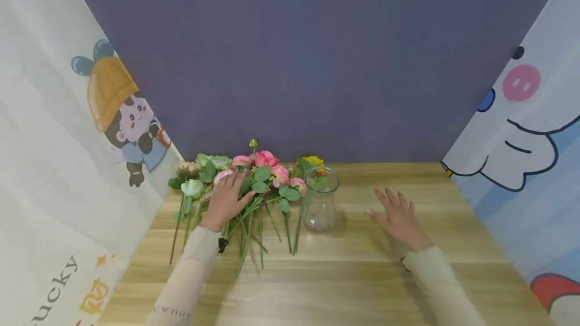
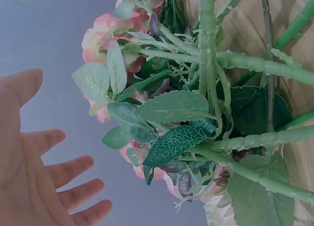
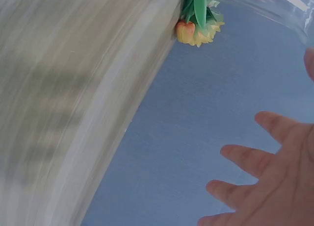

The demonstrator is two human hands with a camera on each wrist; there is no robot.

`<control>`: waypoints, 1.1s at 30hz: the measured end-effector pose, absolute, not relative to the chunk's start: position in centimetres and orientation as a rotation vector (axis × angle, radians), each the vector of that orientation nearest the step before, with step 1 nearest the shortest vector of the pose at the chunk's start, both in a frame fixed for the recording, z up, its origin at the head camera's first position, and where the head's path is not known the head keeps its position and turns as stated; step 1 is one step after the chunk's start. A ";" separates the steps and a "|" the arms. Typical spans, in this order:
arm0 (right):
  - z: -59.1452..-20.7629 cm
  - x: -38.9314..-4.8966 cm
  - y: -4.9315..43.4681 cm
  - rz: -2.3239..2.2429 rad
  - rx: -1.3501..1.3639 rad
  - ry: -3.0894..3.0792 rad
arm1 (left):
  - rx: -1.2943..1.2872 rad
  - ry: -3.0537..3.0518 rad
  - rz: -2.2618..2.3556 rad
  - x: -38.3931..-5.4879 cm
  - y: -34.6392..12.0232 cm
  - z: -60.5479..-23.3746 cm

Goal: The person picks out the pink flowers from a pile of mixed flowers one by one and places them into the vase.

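My left hand (image 1: 225, 201) hovers over a spread of artificial flowers, fingers spread and straight, holding nothing. Pink flowers (image 1: 266, 159), a pale green flower (image 1: 192, 188) and a beige one (image 1: 187, 169) lie with their green stems (image 1: 248, 235) toward me. In the left wrist view, leaves (image 2: 174, 106) and thick stems fill the space beside the spread fingers. A clear glass vase (image 1: 319, 210) stands upright right of the bunch, with yellow flowers (image 1: 313, 161) behind its rim. My right hand (image 1: 400, 218) is held to the right of the vase, fingers spread, with nothing in it.
The wooden table (image 1: 362, 286) ends at a dark blue-grey wall (image 1: 308, 64) at the back. Cartoon-printed white curtains flank it, the left curtain (image 1: 41, 114) and the right curtain (image 1: 534, 165).
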State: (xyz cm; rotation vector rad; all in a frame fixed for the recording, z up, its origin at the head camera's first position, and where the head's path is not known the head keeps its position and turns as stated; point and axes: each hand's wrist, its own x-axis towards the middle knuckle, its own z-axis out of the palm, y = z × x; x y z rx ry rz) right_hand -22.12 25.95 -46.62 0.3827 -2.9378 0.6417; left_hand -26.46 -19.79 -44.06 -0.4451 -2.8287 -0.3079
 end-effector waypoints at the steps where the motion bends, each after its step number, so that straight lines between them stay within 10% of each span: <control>1: -46.5 -22.1 25.9 0.649 0.384 -2.932 | -0.447 -2.827 -0.303 -26.5 -19.8 -44.0; 33: -45.7 -23.6 20.0 1.282 0.483 -2.726 | -0.234 -2.847 -0.611 -26.7 -21.2 -43.5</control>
